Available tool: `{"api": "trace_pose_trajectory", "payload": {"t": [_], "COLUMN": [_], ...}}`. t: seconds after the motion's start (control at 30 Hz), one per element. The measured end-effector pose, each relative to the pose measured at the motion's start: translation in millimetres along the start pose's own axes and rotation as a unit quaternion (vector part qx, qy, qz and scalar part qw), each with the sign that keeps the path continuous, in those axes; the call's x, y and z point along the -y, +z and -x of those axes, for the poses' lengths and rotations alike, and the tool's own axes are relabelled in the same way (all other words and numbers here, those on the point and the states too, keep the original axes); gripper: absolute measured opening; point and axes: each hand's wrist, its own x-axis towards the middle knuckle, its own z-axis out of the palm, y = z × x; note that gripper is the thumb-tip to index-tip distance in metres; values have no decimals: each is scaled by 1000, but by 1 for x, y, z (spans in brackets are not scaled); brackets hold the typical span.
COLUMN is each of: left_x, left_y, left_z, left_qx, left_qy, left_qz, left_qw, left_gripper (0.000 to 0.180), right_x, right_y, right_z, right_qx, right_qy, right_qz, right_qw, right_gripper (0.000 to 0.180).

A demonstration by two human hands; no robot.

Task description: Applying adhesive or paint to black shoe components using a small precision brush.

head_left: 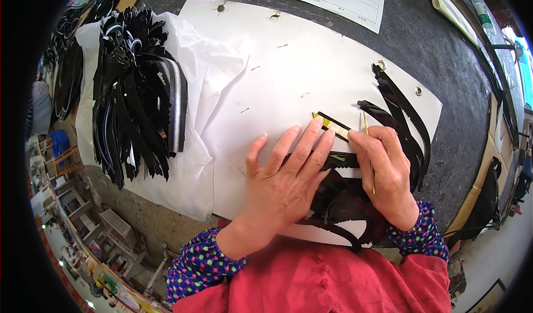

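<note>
My left hand [291, 174] lies flat with fingers stretched out on the white board [244, 129]. Its fingertips press on a small yellow-and-black strip [332, 125], which reaches to the fingers of my right hand [386, 166]. That hand is closed around a thin yellow pen-like stick [366, 125], whose two ends show above and below the fingers. Under and beside my left fingers lies a black strip with a jagged edge [341, 160]. More dark, glossy pieces [347, 204] are between my wrists, partly hidden by my hands.
Long curved black strips [408, 110] fan out on the board's right side. At left, a thick bundle of black strips [136, 96] rests on white plastic sheeting [194, 52]. A printed paper sheet [355, 4] lies at the far edge. Metal eyelets [418, 91] mark the board's corner.
</note>
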Motion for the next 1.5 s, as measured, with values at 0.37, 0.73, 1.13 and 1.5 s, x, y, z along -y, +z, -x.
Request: {"api": "trace_pose_trajectory", "payload": {"t": [0.37,0.73,1.13,1.5], "left_x": [0,1,1,1], "left_y": [-1,2,-4,-7], "left_z": [-1,-1,-3,-4], "left_qx": [-3,-7,1,9], "left_qy": [-2,-8,-5,-4], "left_qz": [4,9,4,7], "left_qw": [1000,1000,1000,1000], "left_gripper": [55,53,54,55], "right_x": [-3,-2,-1,5], "right_y": [2,1,0,-19], "right_z": [1,0,1,-7], "right_qx": [1,2,10,59], "right_qy": [-12,-7,-3,-19], "right_qz": [-6,-7,-11,16], "right_qw": [1000,1000,1000,998], "right_gripper": [33,30,32,38]}}
